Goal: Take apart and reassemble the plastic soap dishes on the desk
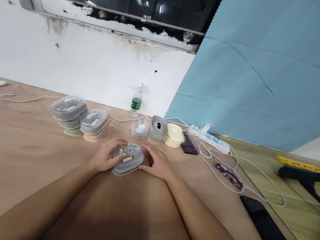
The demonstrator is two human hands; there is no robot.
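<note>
Between my two hands a grey plastic box with a clear lid (127, 167) rests on the wooden table. A small pale oblong piece shows on its top. My left hand (107, 155) grips the box's left side, its thumb lying on the lid. My right hand (157, 163) holds the right side, fingers at the far corner and thumb at the near edge. Just beyond the hands stand a small clear-lidded box (139, 128), a grey box with a dark slot (158, 128) on coloured ones, and a stack of pale yellow trays (174, 134).
Stacked lidded boxes (69, 109) and a shorter stack (94, 122) stand to the left. A water bottle (136, 99) is against the wall. On the right are a power strip (210, 139) with white cables, a dark red wrapped item (229, 176) and a black phone (273, 233).
</note>
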